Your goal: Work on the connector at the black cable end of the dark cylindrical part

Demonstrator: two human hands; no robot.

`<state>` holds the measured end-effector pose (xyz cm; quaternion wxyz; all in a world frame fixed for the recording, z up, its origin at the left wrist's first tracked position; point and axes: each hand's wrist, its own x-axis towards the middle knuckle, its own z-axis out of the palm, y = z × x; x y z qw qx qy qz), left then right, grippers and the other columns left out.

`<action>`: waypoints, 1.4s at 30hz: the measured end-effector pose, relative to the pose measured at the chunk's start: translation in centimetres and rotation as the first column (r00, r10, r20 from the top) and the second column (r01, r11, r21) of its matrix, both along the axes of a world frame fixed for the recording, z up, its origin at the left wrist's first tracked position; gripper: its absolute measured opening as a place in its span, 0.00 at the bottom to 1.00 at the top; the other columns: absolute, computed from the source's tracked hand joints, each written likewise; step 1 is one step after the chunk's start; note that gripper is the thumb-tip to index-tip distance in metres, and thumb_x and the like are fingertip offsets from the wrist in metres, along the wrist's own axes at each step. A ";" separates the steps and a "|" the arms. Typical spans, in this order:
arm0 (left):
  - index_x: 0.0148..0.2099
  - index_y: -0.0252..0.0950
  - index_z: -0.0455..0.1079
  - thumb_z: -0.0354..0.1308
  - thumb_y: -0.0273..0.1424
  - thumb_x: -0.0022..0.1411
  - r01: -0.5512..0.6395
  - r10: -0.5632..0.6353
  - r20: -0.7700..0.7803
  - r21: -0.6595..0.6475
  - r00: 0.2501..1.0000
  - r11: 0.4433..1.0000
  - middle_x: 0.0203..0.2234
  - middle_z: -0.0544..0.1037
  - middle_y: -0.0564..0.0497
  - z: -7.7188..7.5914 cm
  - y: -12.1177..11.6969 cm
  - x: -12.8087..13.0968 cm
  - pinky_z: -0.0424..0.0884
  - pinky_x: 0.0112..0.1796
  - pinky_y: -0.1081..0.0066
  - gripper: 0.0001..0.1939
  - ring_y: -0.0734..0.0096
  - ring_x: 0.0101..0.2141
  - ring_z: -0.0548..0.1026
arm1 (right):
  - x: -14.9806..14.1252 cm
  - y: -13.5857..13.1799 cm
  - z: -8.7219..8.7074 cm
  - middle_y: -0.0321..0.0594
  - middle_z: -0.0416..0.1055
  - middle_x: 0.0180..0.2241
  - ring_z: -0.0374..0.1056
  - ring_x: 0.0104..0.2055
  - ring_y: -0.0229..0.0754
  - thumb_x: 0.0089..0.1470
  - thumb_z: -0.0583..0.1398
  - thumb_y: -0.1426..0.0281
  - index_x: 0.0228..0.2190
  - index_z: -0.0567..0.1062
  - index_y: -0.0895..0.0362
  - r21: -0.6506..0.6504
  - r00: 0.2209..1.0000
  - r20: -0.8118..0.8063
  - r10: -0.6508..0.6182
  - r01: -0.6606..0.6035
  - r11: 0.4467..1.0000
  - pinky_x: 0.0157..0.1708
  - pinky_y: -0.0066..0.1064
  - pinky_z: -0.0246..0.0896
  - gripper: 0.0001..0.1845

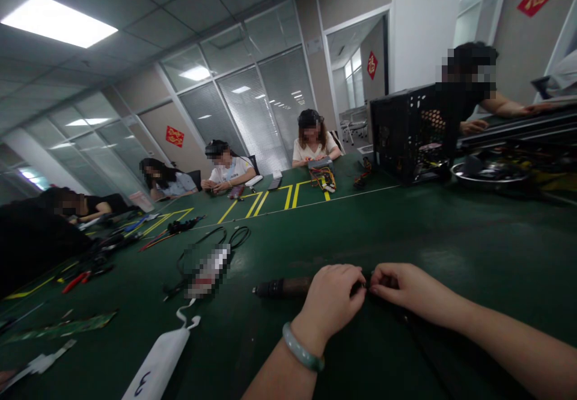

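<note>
A dark, cylindrical electric screwdriver (279,287) lies on the green table, its narrow tip pointing left. My left hand (331,295), with a pale bangle at the wrist, is closed around its rear part, which the fingers mostly hide. Close by on the right, my right hand (399,286) is pinched at the tail end, thumb against fingertips. A thin dark cable (417,340) runs from under that hand toward the front edge. The small dark bit between the two hands' fingertips looks like the cable's end; whether it touches the screwdriver I cannot tell.
A white power strip (157,364) lies at front left, beside a blurred-out object with a black cord (241,238). Circuit boards (63,328) and red-handled pliers (76,281) are further left. A black computer case (406,136) and metal bowl (489,175) stand at back right. Several people sit around.
</note>
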<state>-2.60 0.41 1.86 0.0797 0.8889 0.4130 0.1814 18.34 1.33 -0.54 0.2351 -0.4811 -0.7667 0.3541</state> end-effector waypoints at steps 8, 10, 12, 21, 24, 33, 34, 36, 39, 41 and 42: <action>0.41 0.40 0.68 0.59 0.27 0.60 -0.021 0.021 0.009 -0.010 1.000 1.000 0.42 0.76 0.53 -0.4 0.2 0.1 0.67 0.47 0.63 0.07 0.65 0.43 0.73 | -0.3 0.0 -0.4 0.34 0.75 0.29 0.70 0.31 0.40 0.56 0.59 0.64 0.31 0.77 0.53 0.025 0.999 0.005 -0.035 0.035 0.999 0.28 0.25 0.58 0.08; 0.41 0.40 0.69 0.58 0.27 0.61 0.005 -0.005 0.024 -0.002 1.000 1.000 0.43 0.76 0.53 -0.4 0.3 0.0 0.66 0.48 0.63 0.05 0.65 0.44 0.73 | -0.3 -0.1 -0.6 0.34 0.76 0.29 0.71 0.31 0.40 0.56 0.59 0.64 0.31 0.76 0.54 0.038 0.999 -0.001 -0.042 0.042 0.998 0.28 0.25 0.58 0.08; 0.41 0.40 0.69 0.59 0.28 0.62 0.020 -0.020 0.047 0.002 0.999 1.000 0.45 0.76 0.54 -0.4 0.3 0.0 0.65 0.49 0.63 0.05 0.65 0.46 0.72 | -0.2 -0.1 -0.6 0.34 0.76 0.30 0.71 0.32 0.40 0.56 0.59 0.64 0.32 0.76 0.54 0.043 0.999 -0.007 -0.046 0.047 0.998 0.29 0.25 0.59 0.08; 0.41 0.41 0.69 0.61 0.31 0.61 -0.037 0.037 0.025 -0.009 0.999 0.999 0.42 0.76 0.55 -0.4 0.3 0.1 0.66 0.48 0.64 0.05 0.67 0.43 0.73 | 0.0 -0.1 -0.7 0.33 0.76 0.30 0.71 0.32 0.40 0.57 0.60 0.63 0.32 0.77 0.52 0.032 0.999 -0.002 -0.037 0.037 0.999 0.29 0.25 0.59 0.08; 0.42 0.41 0.70 0.59 0.30 0.63 0.001 -0.001 0.036 -0.011 0.999 1.000 0.43 0.76 0.55 -0.4 0.3 0.0 0.66 0.48 0.62 0.04 0.67 0.45 0.73 | -0.1 0.0 -0.6 0.33 0.76 0.30 0.71 0.32 0.40 0.56 0.60 0.63 0.32 0.78 0.52 0.027 0.999 0.001 -0.048 0.048 0.998 0.28 0.26 0.59 0.07; 0.43 0.41 0.69 0.58 0.27 0.62 -0.011 0.011 0.062 -0.006 0.998 1.000 0.43 0.76 0.54 -0.7 0.3 0.1 0.67 0.48 0.62 0.07 0.66 0.44 0.73 | -0.2 0.0 -0.3 0.33 0.75 0.28 0.70 0.30 0.39 0.56 0.60 0.65 0.32 0.77 0.54 0.027 0.998 -0.032 -0.061 0.062 0.998 0.28 0.25 0.59 0.07; 0.42 0.41 0.69 0.59 0.28 0.62 -0.028 0.029 0.059 -0.011 0.998 1.000 0.42 0.76 0.54 -0.7 0.3 0.2 0.67 0.48 0.62 0.06 0.65 0.43 0.73 | -0.2 0.0 -0.3 0.33 0.75 0.28 0.70 0.30 0.38 0.56 0.60 0.65 0.32 0.77 0.54 0.023 0.998 -0.036 -0.060 0.061 0.998 0.28 0.25 0.59 0.07; 0.41 0.40 0.68 0.59 0.29 0.61 -0.047 0.048 0.058 -0.016 0.997 0.999 0.41 0.76 0.54 -0.6 0.3 0.2 0.68 0.47 0.62 0.05 0.65 0.43 0.73 | -0.3 0.0 -0.3 0.34 0.75 0.28 0.70 0.30 0.38 0.56 0.60 0.65 0.32 0.77 0.54 0.018 0.998 -0.040 -0.056 0.057 0.998 0.28 0.25 0.59 0.07; 0.39 0.40 0.68 0.60 0.29 0.61 -0.032 0.033 0.059 -0.011 0.998 0.999 0.41 0.76 0.54 -0.5 0.3 0.2 0.67 0.47 0.63 0.04 0.65 0.43 0.73 | -0.3 0.2 -0.4 0.34 0.75 0.28 0.69 0.30 0.38 0.56 0.60 0.65 0.31 0.77 0.55 0.028 0.998 -0.041 -0.056 0.058 0.998 0.27 0.25 0.58 0.07; 0.40 0.40 0.68 0.59 0.29 0.61 -0.018 0.019 0.057 -0.008 0.998 1.000 0.42 0.76 0.54 -0.4 0.3 0.2 0.67 0.47 0.63 0.04 0.65 0.44 0.73 | -0.3 0.2 -0.4 0.34 0.75 0.28 0.69 0.29 0.38 0.56 0.60 0.66 0.31 0.77 0.55 0.027 0.997 -0.042 -0.060 0.061 0.998 0.27 0.25 0.58 0.07; 0.40 0.40 0.68 0.59 0.29 0.61 -0.011 0.011 0.055 -0.008 0.998 1.000 0.42 0.76 0.54 -0.4 0.2 0.2 0.66 0.48 0.62 0.04 0.65 0.44 0.73 | -0.3 0.2 -0.4 0.34 0.75 0.28 0.69 0.29 0.38 0.56 0.60 0.66 0.31 0.77 0.55 0.023 0.997 -0.042 -0.061 0.062 0.998 0.27 0.25 0.58 0.07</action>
